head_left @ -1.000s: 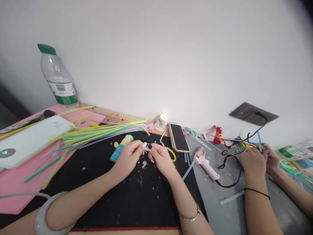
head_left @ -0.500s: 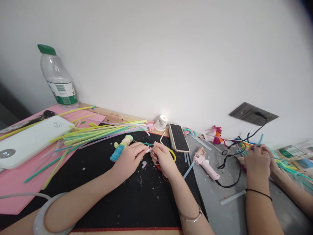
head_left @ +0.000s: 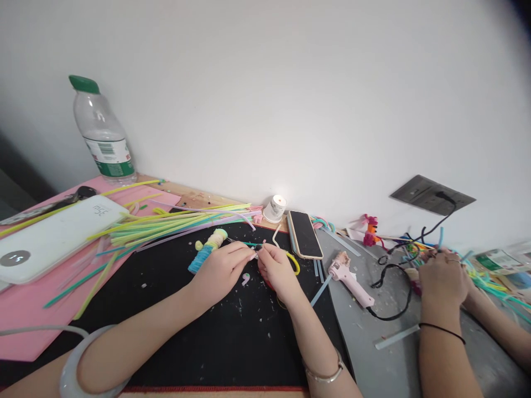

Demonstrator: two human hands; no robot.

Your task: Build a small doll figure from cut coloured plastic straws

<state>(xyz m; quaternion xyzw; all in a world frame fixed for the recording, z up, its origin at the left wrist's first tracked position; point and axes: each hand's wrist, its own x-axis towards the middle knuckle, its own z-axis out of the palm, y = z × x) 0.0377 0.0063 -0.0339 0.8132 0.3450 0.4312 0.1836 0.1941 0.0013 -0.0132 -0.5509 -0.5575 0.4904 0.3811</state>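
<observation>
Along the near side, a black mat (head_left: 207,354) with a red-stitched edge runs under both forearms; a pale bangle (head_left: 69,369) circles the left one and a silvery bracelet (head_left: 327,378) the right. Farther in, the left hand (head_left: 219,271) and the right hand (head_left: 277,272) meet over the mat, fingertips pinched together around a small pale piece (head_left: 254,255). The fingers cover most of it, so its shape cannot be made out. Something red shows in part beneath the right hand.

A curled lilac piece with a green spot (head_left: 245,279) lies on the mat between the hands, slightly nearer. Just left of and beyond the left hand rests a fuzzy blue-and-yellow piece (head_left: 207,251); a yellow loop (head_left: 296,264) curves out on the right hand's far right side.

To the right, on a grey surface, lie a pink glue gun (head_left: 352,283) and, beyond its cord, a co-worker's hands (head_left: 443,276) close around a blue strip (head_left: 441,237).

Farther off, a bundle of fuzzy stems (head_left: 166,228) spreads at left beside a white power bank (head_left: 62,237). A phone (head_left: 305,235) and a paper cup (head_left: 274,210) stand near the wall, and a green-capped bottle (head_left: 105,138) at far left.
</observation>
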